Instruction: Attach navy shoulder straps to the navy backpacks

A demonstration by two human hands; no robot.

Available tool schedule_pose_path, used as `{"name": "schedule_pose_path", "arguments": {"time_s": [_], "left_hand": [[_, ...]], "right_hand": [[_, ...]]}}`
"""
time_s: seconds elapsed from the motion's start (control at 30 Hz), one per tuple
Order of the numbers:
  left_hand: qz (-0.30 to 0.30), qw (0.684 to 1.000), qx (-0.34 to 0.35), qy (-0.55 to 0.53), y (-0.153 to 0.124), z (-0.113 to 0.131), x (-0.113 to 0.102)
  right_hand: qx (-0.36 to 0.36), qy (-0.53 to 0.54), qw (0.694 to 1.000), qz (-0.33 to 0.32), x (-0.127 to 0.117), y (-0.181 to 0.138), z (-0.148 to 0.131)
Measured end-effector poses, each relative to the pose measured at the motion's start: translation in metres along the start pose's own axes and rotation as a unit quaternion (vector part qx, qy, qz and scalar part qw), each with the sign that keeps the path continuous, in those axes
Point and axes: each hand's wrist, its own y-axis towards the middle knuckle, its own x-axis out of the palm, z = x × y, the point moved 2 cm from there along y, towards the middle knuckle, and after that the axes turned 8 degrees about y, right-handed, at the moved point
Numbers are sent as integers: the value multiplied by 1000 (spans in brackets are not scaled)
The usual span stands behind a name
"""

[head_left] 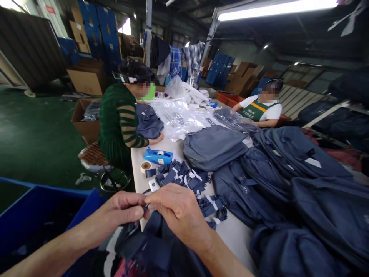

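My left hand (121, 211) and my right hand (175, 207) meet at the fingertips over a navy blue backpack (161, 246) that lies against me at the table's near edge. Both pinch a small dark part of the bag, likely a zipper pull (146, 207), between thumbs and fingers. Just beyond my hands lies a heap of navy straps with white tags (187, 181).
A white table (230, 231) carries piles of navy backpacks (276, 184) on the right, a blue tape dispenser (158, 156), a tape roll (145, 166) and clear plastic bags (184, 115). Two seated people work at the far end. A blue bin (34, 215) stands at my left.
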Motion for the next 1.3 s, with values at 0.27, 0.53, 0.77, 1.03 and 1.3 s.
{"name": "schedule_pose_path", "arguments": {"time_s": [0.27,0.53,0.77,1.03,1.3], "left_hand": [[48,995,-84,-39,18,-25,-5],[155,984,-40,77,22,-20,-54],[84,878,-10,471,40,-47,-36],[-18,815,-69,575,86,-103,11],[-109,801,-49,586,88,-90,28]], "right_hand": [[260,115,958,-47,11,-18,59],[344,-146,875,-307,38,-66,127],[251,-220,856,-396,51,-60,135],[230,-268,875,-331,43,-84,134],[271,-237,899,-251,43,-93,134]]}}
